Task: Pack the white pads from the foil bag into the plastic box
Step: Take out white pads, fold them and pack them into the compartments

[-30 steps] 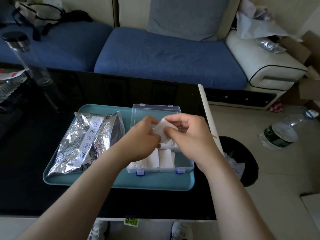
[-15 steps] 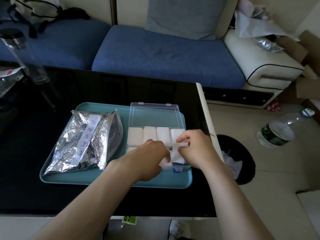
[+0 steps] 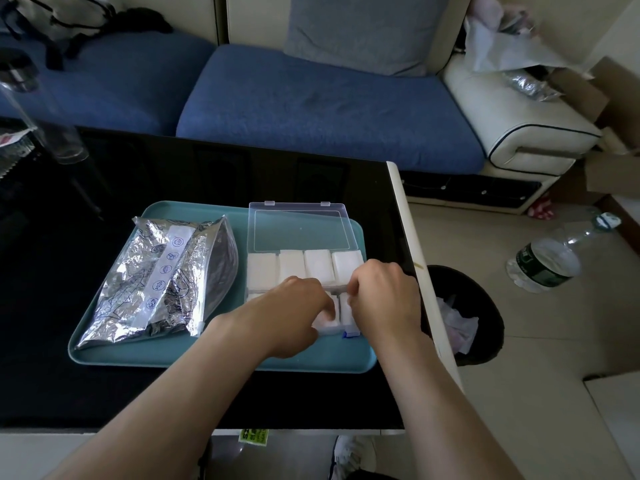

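Plainly, the single head view looks down on a black table (image 3: 207, 174) with a teal tray (image 3: 311, 355) on it. The bag (image 3: 166, 275), crinkled silver foil with a white strip of blue symbols, lies on the left half of the tray, its mouth gaping toward the box (image 3: 330, 331). The box sits on the right half of the tray, just beside the bag. Its clear lid (image 3: 299, 230) is thrown back flat on the far side.

Four white pads (image 3: 317, 266) stand side by side in the far row of the box. Parts of two more show in the near row, between the hands; the rest of that row is hidden.

The left hand (image 3: 294, 313) is over the near row, knuckles up, fingers bent down into the box and touching a pad there. Whether it grips the pad cannot be told. The right hand (image 3: 384, 299) is at the right end of the box, close to the left hand, its fingers curled in toward the line between the two rows. Its fingertips are hidden, so what it holds cannot be told. A blue clasp (image 3: 349, 334) shows on the front wall below it.

Beyond the table is a blue sofa (image 3: 311, 105) with a grey cushion (image 3: 363, 29). A dark bin (image 3: 485, 306) stands on the floor right of the table, and a plastic bottle (image 3: 547, 265) lies farther right.
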{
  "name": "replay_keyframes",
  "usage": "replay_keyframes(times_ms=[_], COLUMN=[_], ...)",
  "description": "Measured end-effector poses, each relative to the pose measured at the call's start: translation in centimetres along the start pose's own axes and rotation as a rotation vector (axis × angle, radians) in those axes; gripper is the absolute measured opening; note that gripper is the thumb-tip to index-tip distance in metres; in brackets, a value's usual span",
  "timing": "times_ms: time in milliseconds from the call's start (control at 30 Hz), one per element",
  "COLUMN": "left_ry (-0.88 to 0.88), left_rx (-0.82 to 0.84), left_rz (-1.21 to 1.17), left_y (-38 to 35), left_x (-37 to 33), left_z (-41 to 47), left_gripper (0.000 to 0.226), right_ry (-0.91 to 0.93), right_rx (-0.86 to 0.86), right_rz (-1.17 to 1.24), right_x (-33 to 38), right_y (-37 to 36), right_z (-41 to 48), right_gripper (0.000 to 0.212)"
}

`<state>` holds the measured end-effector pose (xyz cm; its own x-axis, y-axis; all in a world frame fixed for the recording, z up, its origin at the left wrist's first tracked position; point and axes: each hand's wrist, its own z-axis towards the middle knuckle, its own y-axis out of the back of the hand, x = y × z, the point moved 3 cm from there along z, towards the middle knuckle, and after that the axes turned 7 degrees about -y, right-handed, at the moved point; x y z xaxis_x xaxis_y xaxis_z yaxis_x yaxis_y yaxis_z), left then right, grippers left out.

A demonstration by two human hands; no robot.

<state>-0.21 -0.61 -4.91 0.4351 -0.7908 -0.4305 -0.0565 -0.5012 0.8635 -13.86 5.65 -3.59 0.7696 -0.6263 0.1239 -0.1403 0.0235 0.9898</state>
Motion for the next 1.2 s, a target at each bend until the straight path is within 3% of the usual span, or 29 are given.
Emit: replay_keyframes(times_ms=[133, 467, 567, 633, 700, 767, 867, 1000, 1200], left_ry=[0.0, 0.037, 0.061, 0.151, 0.273, 0.394, 0.619, 0.833, 0.771], left_rx=[-0.001, -0.042, -0.219, -0.457, -0.723, -0.828, -0.754, -0.487, -0.451], left_rz=[0.002, -0.04, -0.129, -0.179, -0.14, -0.048, 0.145, -0.003, -0.094], left_y=[0.0, 1.6, 3.0, 4.0, 5.1, 5.7, 5.7, 5.0, 5.5], left_x=[0.0, 0.0, 0.3, 1.4, 2.9, 4.3, 6.0, 8.3, 10.7], left_z=[0.0, -0.9, -1.2, -1.5, -2.5, -3.5, -4.9, -6.5, -8.1], left_gripper=[0.044, 0.039, 0.041, 0.037, 0.032, 0.036, 0.04, 0.059, 0.023], right_ry=[-0.06, -0.027, -0.058, -0.082, -0.064, -0.01, 0.092, 0.197, 0.361], right_rx=[-0.01, 0.214, 0.181, 0.113, 0.035, 0.005, 0.011, 0.048, 0.08], right_rz=[-0.058, -0.044, -0.002, 0.047, 0.105, 0.175, 0.273, 0.425, 0.534], right_x=[0.3, 1.7, 1.7, 2.1, 2.8, 4.0, 6.2, 9.1, 13.3], right_y=[0.3, 1.6, 2.1, 2.6, 2.9, 3.0, 2.7, 1.8, 1.0], right_z=[-0.6, -1.9, -1.8, -1.5, -1.3, -1.5, -1.8, -2.0, -3.1], right_gripper=[0.01, 0.015, 0.009, 0.008, 0.008, 0.017, 0.028, 0.031, 0.043])
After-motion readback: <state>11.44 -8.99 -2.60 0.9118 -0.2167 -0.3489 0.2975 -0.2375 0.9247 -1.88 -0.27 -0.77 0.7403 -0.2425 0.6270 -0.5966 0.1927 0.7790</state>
